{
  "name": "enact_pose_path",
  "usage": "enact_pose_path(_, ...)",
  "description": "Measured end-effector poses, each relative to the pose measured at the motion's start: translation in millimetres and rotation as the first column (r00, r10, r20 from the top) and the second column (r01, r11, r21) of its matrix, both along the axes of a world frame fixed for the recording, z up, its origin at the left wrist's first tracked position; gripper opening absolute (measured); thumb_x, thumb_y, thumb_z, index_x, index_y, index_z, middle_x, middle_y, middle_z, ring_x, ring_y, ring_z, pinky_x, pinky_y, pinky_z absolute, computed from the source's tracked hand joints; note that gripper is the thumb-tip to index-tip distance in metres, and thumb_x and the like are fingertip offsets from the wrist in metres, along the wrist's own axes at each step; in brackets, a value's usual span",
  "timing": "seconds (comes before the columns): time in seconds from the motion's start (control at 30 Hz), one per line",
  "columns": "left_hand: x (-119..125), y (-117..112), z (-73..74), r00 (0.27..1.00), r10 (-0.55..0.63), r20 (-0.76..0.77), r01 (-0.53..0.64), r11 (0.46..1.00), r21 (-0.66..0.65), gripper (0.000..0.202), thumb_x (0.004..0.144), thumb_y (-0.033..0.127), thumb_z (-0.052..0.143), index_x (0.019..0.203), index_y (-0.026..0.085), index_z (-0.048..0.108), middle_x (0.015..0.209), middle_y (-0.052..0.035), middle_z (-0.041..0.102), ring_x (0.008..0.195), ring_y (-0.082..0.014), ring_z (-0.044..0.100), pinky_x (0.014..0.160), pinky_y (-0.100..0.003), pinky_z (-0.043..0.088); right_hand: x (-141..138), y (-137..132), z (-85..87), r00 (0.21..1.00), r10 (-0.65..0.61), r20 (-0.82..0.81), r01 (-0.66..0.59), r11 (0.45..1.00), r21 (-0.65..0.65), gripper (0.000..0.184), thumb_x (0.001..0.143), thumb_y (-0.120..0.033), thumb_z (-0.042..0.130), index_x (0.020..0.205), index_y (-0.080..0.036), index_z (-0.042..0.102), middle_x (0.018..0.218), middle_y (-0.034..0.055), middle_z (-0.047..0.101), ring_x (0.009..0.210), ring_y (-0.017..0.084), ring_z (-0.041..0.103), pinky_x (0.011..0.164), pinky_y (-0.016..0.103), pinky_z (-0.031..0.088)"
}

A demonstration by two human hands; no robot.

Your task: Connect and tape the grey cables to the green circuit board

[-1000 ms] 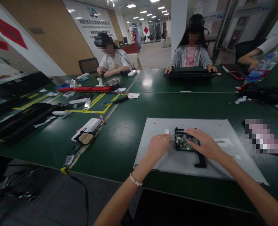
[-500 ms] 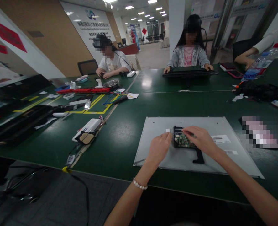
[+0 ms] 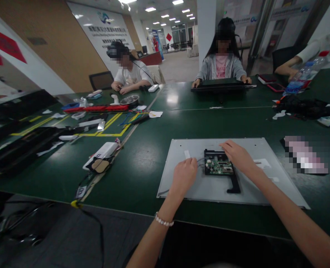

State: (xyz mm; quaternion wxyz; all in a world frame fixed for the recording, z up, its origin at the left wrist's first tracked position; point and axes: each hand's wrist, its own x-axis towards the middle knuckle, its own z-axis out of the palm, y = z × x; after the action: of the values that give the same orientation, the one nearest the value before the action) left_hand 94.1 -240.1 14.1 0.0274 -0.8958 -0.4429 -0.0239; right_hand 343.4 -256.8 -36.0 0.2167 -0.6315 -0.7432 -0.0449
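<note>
A flat grey metal panel [image 3: 254, 195] lies on the table before me. On it sits a black plastic bracket [image 3: 234, 186] with a green circuit board [image 3: 219, 166] in its frame. My left hand [image 3: 185, 175] is closed in a pinch on a grey cable [image 3: 200, 160] that runs from the board's left side. A small white tab [image 3: 187, 153] sticks up beyond its fingers. My right hand [image 3: 239, 157] reaches over the bracket's upper right corner, fingers bent and pressed together; what is between them is hidden.
A pixelated pink phone-shaped object [image 3: 304, 154] lies right of the panel. To the left is a white battery-like pack [image 3: 100, 156] with wires. Plastic bottles [image 3: 301, 80] and a dark cable heap [image 3: 301, 108] are at the right. Across the table, a person holds a dark flat screen [image 3: 223, 87].
My left hand has moved slightly left from the board, the grey cable now showing between them. My right hand has shifted up toward the bracket's top edge, uncovering the board.
</note>
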Motion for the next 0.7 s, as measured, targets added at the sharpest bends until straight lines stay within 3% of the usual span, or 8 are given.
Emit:
enact_pose_path(0.1,9.1,-9.0,-0.7,0.99,-0.07,0.121,0.068,0.997,0.018,0.023,0.099,0.024,0.042,0.112,0.015,0.059,0.114,-0.0109,0.068,0.106,-0.0239,0.064,0.09,-0.038,0.05,-0.9,1.8,-3.9,0.999,0.03,-0.013,-0.03,1.0,-0.008,0.036,0.093,-0.01,0.041,0.121,-0.02,0.061,0.109,0.011,0.065,0.093,0.025,0.065,0.077,0.035,0.053)
enact_pose_path(0.23,27.3,-25.0,-12.2,0.975,-0.093,0.202,0.089,0.996,0.029,0.036,0.098,0.027,0.046,0.132,0.016,0.05,0.142,-0.0123,0.054,0.135,-0.0244,0.045,0.111,-0.047,0.036,1.7,5.4,-11.8,0.99,0.063,-0.124,-0.058,0.997,0.044,0.036,0.092,-0.012,0.043,0.12,-0.02,0.063,0.123,0.0126,0.062,0.1,0.025,0.066,0.085,0.039,0.055)
enact_pose_path(0.4,39.8,-32.6,-26.9,0.977,-0.084,0.196,0.085,0.996,0.0,0.042,0.098,0.033,0.044,0.136,0.015,0.048,0.148,-0.0123,0.047,0.141,-0.0256,0.037,0.114,-0.053,0.031,8.1,4.1,-15.0,0.963,0.106,-0.247,-0.083,0.991,0.1,0.028,0.091,-0.015,0.046,0.102,-0.019,0.071,0.136,0.0136,0.056,0.097,0.025,0.068,0.091,0.046,0.054)
enact_pose_path(0.5,39.5,-30.9,-30.2,0.977,-0.078,0.197,0.082,0.996,-0.016,0.041,0.099,0.034,0.042,0.135,0.015,0.049,0.147,-0.0129,0.048,0.14,-0.0256,0.039,0.114,-0.054,0.03,10.1,2.3,-12.6,0.964,0.106,-0.243,-0.083,0.991,0.102,0.026,0.091,-0.017,0.048,0.097,-0.02,0.073,0.131,0.0124,0.061,0.098,0.025,0.069,0.092,0.045,0.054)
enact_pose_path(0.7,38.5,-28.3,-34.4,0.977,-0.075,0.2,0.081,0.997,-0.021,0.043,0.1,0.034,0.041,0.137,0.014,0.047,0.147,-0.0136,0.047,0.138,-0.0252,0.04,0.115,-0.053,0.029,9.0,5.0,-13.0,0.985,0.066,-0.159,-0.053,0.995,0.087,0.026,0.093,-0.017,0.049,0.105,-0.018,0.071,0.111,0.0129,0.072,0.11,0.027,0.065,0.098,0.047,0.05)
